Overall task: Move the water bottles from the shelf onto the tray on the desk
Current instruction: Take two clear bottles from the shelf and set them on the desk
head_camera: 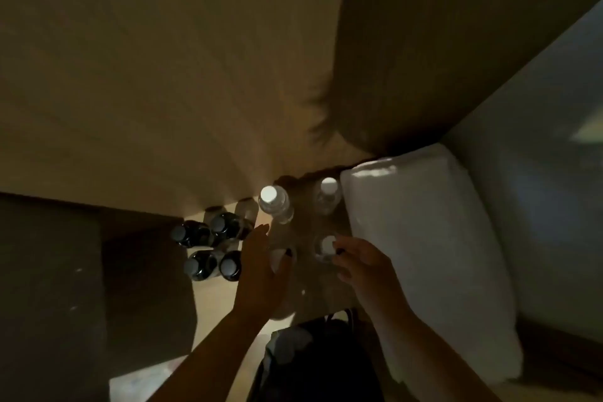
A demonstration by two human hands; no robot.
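Observation:
Several clear water bottles with white caps stand on a dim shelf (212,297). Two are at the back: one (273,202) in the light, one (328,194) in shadow. My left hand (261,271) wraps a nearer bottle (277,258), fingers on its left and thumb on its right. My right hand (362,268) has its fingers apart, fingertips touching the right side of another near bottle (325,246). No tray or desk is in view.
Several dark bottles with grey caps (208,245) stand in a cluster left of my left hand. A white folded bundle (430,238) lies close on the right. A dark bag (319,356) sits below my arms. A dark box (65,287) fills the left side.

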